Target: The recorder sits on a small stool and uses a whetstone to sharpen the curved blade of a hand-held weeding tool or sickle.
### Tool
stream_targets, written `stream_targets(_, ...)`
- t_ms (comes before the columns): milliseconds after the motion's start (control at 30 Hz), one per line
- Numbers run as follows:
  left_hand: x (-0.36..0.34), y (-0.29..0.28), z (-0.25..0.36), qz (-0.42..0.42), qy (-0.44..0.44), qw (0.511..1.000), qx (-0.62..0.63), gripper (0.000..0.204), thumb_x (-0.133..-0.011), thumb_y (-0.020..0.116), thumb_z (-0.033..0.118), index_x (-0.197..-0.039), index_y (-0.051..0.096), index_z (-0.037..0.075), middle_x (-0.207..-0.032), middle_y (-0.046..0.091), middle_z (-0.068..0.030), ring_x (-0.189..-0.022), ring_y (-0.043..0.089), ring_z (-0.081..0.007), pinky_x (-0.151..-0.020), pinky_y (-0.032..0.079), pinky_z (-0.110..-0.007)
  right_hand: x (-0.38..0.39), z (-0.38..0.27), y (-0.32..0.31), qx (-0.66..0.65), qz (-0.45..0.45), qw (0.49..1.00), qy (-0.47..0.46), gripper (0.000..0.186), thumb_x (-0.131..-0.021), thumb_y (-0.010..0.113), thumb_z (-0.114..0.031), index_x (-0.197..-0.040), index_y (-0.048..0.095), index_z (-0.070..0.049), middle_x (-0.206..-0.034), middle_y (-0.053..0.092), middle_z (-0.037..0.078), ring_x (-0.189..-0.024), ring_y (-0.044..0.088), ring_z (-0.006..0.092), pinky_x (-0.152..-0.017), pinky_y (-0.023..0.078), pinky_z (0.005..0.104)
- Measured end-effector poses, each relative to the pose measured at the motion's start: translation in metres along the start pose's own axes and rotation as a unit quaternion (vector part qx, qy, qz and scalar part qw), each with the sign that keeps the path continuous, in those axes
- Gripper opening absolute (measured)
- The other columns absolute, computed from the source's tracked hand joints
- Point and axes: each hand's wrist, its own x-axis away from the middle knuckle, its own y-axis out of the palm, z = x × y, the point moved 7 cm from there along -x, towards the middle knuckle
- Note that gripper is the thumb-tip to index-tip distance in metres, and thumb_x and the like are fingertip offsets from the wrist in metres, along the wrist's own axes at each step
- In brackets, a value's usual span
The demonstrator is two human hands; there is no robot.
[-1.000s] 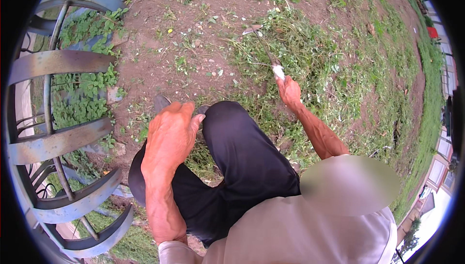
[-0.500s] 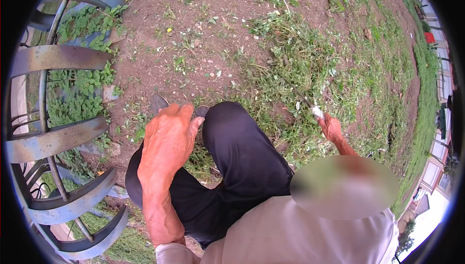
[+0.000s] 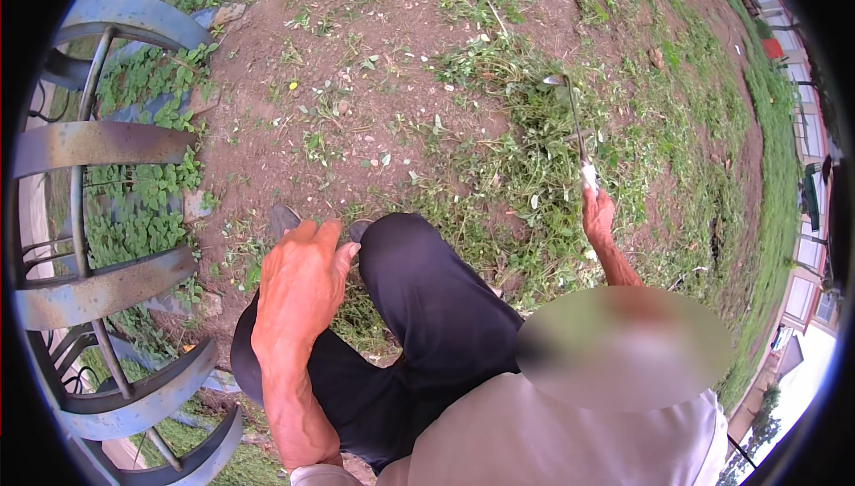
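My right hand (image 3: 599, 216) is closed round the white grip of a small hand hoe (image 3: 580, 137). Its thin metal shaft points away from me, and a short pale blade bends to the left at the far end. The blade shows above a heap of cut green weeds (image 3: 534, 121); whether it touches them I cannot tell. My left hand (image 3: 303, 277) lies over my bent left knee, open and holding nothing, with the thumb apart from the loosely bent fingers.
Along the left stands a metal frame with curved, rusty blue bands (image 3: 102, 146), with leafy plants (image 3: 147, 187) growing beside it. Bare brown soil (image 3: 356, 103) with scattered leaves lies ahead. At the far right are a grass strip (image 3: 768, 130) and buildings.
The hand hoe has swung from pointing up-left to nearly straight ahead, and its blade now shows. My right hand has moved slightly forward. My left hand stays on the knee.
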Motion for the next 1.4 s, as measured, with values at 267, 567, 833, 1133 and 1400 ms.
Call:
stream_targets(267, -0.001, 0.004, 0.000, -0.008, -0.007, 1.000, -0.008, 0.025, -0.085, 0.068, 0.019, -0.101, 0.063, 0.000, -0.085, 0.060, -0.0189, -0.085, 0.061, -0.0398, -0.073, 0.048, -0.049, -0.097, -0.150, 0.132, -0.026, -0.137, 0.989, -0.051, 0.059, -0.088, 0.056, -0.056, -0.082, 0.064, 0.002, -0.077, 0.064, 0.025, -0.077, 0.063, 0.0410, -0.070, 0.047, 0.0476)
stream_targets(567, 0.005, -0.004, -0.010, 0.003, -0.012, 1.000, -0.011, 0.025, -0.085, 0.068, 0.019, -0.101, 0.063, 0.000, -0.087, 0.061, -0.0190, -0.084, 0.062, -0.0399, -0.072, 0.049, -0.049, -0.065, -0.015, 0.076, -0.013, -0.111, 0.994, 0.012, 0.061, -0.091, 0.051, -0.056, -0.082, 0.063, 0.004, -0.076, 0.062, 0.026, -0.075, 0.062, 0.0400, -0.069, 0.045, 0.0491)
stream_targets(833, 0.007, -0.006, -0.011, -0.002, -0.029, 1.000, 0.006, 0.029, -0.087, 0.065, 0.020, -0.108, 0.064, -0.001, -0.093, 0.064, -0.0212, -0.088, 0.061, -0.0424, -0.075, 0.047, -0.048, -0.012, 0.139, -0.025, 0.024, 0.008, 0.990, 0.137, 0.066, -0.095, 0.047, -0.052, -0.075, 0.062, 0.009, -0.070, 0.059, 0.030, -0.070, 0.059, 0.0449, -0.067, 0.044, 0.0513)
stream_targets(1133, 0.002, 0.003, -0.002, 0.001, -0.012, 1.000, -0.012, 0.027, -0.086, 0.067, 0.019, -0.105, 0.064, 0.001, -0.093, 0.064, -0.0199, -0.085, 0.062, -0.0419, -0.073, 0.049, -0.049, 0.014, 0.098, -0.023, -0.271, 0.147, 0.915, 0.259, 0.055, -0.088, 0.060, -0.053, -0.065, 0.053, -0.004, -0.054, 0.051, 0.009, -0.043, 0.049, 0.0212, -0.040, 0.035, 0.0380)
stream_targets(1400, -0.008, 0.009, 0.012, -0.001, 0.009, 1.000, -0.004, 0.025, -0.085, 0.068, 0.016, -0.104, 0.065, 0.001, -0.092, 0.064, -0.0211, -0.085, 0.062, -0.0426, -0.073, 0.048, -0.049, 0.076, 0.006, 0.075, -0.289, -0.058, 0.947, 0.129, 0.039, -0.091, 0.063, -0.040, -0.088, 0.061, -0.001, -0.066, 0.050, -0.002, -0.058, 0.042, 0.0089, -0.051, 0.034, 0.0285)
